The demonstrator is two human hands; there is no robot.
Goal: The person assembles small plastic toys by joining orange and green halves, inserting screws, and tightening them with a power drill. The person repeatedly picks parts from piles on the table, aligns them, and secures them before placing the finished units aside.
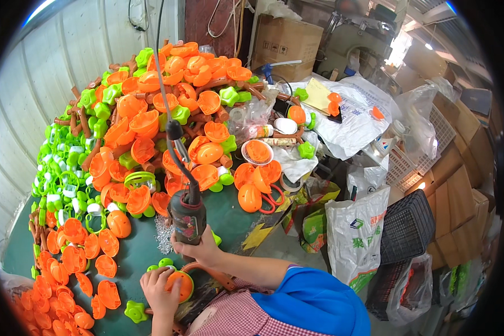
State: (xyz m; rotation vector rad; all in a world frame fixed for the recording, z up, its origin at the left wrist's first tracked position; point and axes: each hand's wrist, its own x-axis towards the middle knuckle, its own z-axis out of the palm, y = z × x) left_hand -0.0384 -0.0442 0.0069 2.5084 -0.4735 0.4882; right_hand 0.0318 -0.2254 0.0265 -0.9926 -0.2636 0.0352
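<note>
My right hand (206, 251) is wrapped round the lower body of a dark electric screwdriver (187, 219), which hangs upright from a black cord. Below it, my left hand (159, 290) grips a round orange plastic piece (183, 284) with green parts at its far side. A brown curved plastic tube (217, 275) lies right beside that piece, close to my body. The screwdriver's tip is hidden behind my right hand. A small heap of silvery screws (164, 234) lies on the green table just left of the screwdriver. A green star-shaped part (135, 311) sits beside my left wrist.
A tall pile of orange shells (145, 123), green stars and brown sticks covers the table's far side. Green-and-white parts (59, 168) lie left, loose orange shells (73, 257) near left. Red-handled scissors (273, 200), a white sack (355, 235) and a black crate (407, 227) are rightward.
</note>
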